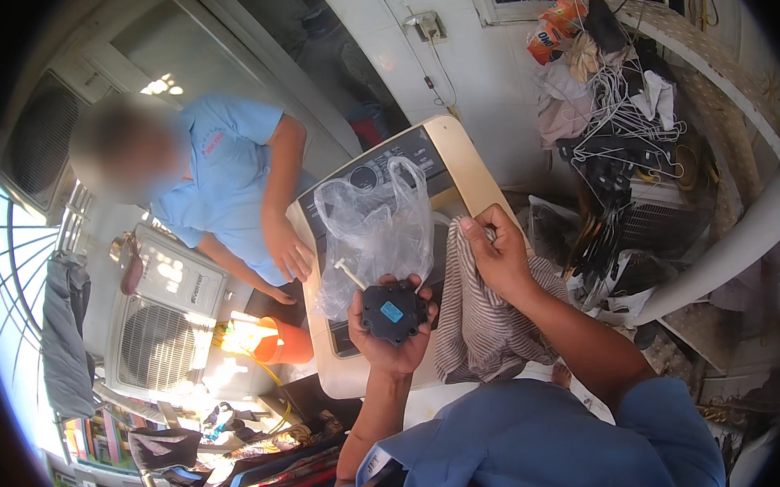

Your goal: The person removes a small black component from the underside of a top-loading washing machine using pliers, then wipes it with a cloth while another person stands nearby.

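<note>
In my left hand (386,353) is a black round plastic part with a blue label (394,312), like a small motor housing; my fingers wrap its sides and a thin pale stem (350,274) sticks up beside it. My right hand (501,259) pinches the upper edge of a striped cloth (476,332), which hangs down in folds. Beyond both hands stands a cream top-loading washing machine (467,154) with a dark control panel. A crumpled clear plastic bag (375,222) lies on top of it.
A co-worker in a blue shirt (230,177) stands at the left, one hand at the machine's edge. An orange bucket (284,341) and an outdoor air-conditioner unit (163,324) are at left. Wire hangers (615,123) pile up at right, near a thick white pipe (721,254). Clothes (270,474) hang lower left.
</note>
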